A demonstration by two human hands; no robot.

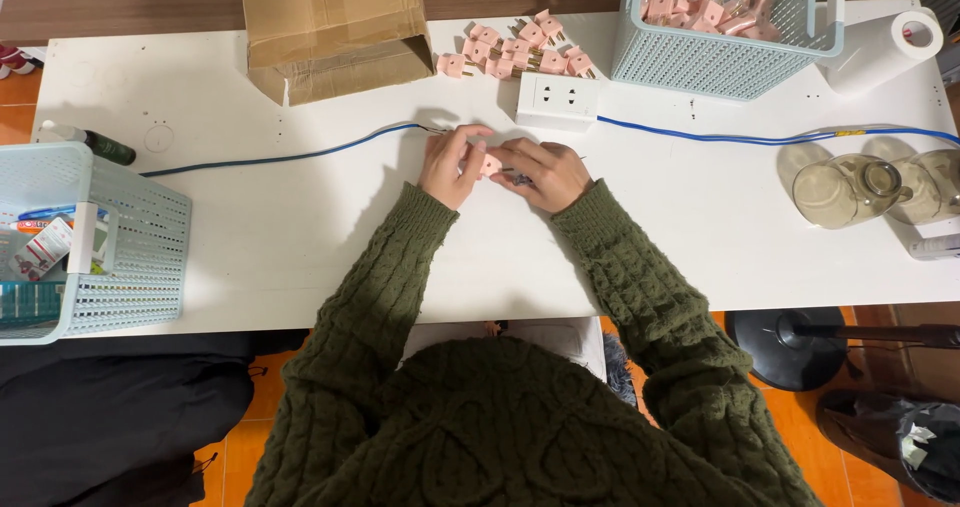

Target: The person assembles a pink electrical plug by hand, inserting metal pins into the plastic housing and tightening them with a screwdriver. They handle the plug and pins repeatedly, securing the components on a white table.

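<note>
Both hands meet at the middle of the white surface: the left hand pinches a small pink plug, and the right hand curls closed beside it, its contents hidden. The plug could slip from so light a pinch, or a sleeve could snag the blue cable lying just beyond and drag the white socket block.
</note>
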